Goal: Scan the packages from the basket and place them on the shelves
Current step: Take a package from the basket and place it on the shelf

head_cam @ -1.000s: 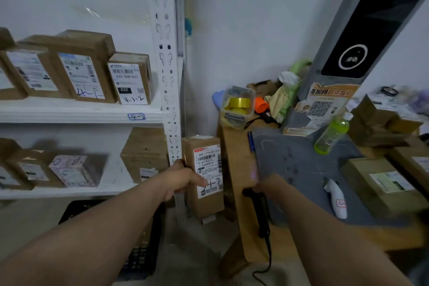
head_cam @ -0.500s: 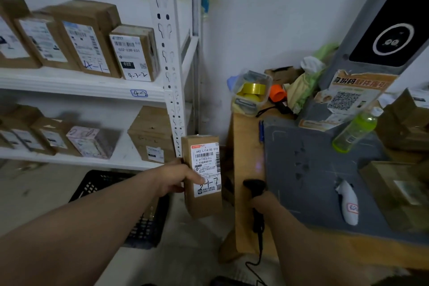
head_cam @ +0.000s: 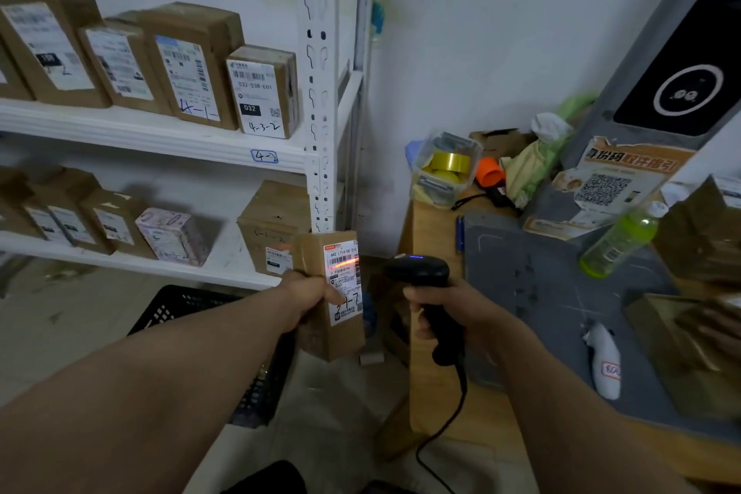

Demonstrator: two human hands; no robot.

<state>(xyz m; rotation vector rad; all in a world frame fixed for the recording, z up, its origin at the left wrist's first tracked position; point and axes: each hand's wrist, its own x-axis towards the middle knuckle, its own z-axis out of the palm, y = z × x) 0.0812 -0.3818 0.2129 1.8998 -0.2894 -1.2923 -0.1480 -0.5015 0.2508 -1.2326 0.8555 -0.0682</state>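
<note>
Brown cardboard package (head_cam: 320, 317) with glossy paper label, matt black plastic scanner (head_cam: 421, 277), white painted metal shelves (head_cam: 160, 134), bare wood table (head_cam: 437, 409).

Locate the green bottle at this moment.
In the head view the green bottle is on the right, on the grey mat, between the QR-code poster and a stack of brown boxes.

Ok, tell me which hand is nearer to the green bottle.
Right. The right hand, gripping the barcode scanner, is at the desk edge, left of the green bottle; the left hand, holding the package, is farther left by the shelf post.
</note>
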